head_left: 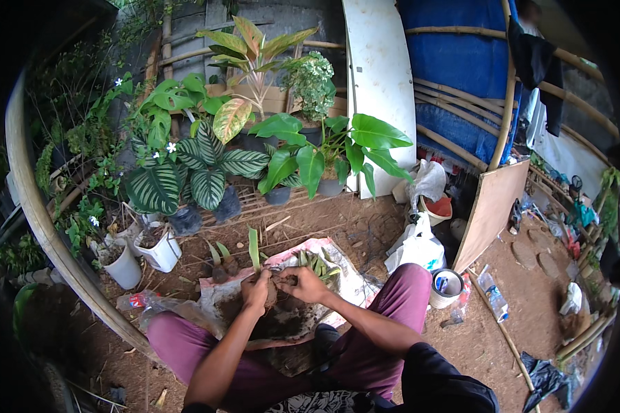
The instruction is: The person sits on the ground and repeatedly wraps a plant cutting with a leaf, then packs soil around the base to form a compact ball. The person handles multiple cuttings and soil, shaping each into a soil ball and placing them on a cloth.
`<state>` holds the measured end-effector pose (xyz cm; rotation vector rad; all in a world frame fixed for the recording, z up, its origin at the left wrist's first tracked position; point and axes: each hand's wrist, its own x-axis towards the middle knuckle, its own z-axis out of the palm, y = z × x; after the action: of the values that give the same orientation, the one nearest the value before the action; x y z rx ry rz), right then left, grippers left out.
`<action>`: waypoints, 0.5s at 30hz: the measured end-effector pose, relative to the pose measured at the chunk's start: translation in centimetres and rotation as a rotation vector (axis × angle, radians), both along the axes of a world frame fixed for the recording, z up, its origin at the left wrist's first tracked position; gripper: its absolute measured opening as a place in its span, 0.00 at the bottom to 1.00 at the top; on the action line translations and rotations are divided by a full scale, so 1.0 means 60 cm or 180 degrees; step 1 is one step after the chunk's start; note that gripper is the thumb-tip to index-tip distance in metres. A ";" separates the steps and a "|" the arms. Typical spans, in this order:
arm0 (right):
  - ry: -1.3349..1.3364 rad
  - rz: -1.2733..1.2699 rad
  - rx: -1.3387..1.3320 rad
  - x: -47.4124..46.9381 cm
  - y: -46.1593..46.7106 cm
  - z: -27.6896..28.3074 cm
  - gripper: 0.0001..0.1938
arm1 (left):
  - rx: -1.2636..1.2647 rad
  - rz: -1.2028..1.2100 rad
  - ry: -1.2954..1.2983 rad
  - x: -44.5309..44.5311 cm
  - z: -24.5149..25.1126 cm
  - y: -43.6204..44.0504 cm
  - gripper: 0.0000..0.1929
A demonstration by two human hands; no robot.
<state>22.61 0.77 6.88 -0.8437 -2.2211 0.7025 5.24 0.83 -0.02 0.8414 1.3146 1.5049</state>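
My left hand [256, 291] grips a fibrous brown root ball [272, 297] from its left side, near the base of an upright green leaf cutting [254, 249]. On the right, my right hand [302, 285] pinches fibre at the top of that ball with thumb and fingers. Beneath both hands lies a pinkish-white woven sack [341, 253] spread on the ground, with dark soil [276, 328] on it. Several green leaf cuttings [315, 264] are heaped on the sack to the right. Small rooted cuttings [219, 271] stand just left of the sack.
Potted plants [227, 204] line the wall ahead. White pots [124, 268] stand at left beside a curved bamboo pole [46, 222]. At right are a white plastic bag [418, 248], a bucket [447, 294], a plywood board [491, 211] and a plastic bottle [493, 297]. A person [529, 26] is at upper right.
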 end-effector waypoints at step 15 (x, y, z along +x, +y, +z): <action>0.0473 0.0079 -0.0680 0.012 -0.008 0.008 0.13 | 0.0265 -0.1004 -0.1037 0.001 0.058 -0.040 0.17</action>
<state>23.31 0.30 7.36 -0.8387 -2.0521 0.9953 5.31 -1.56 3.47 0.7761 0.8432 1.3813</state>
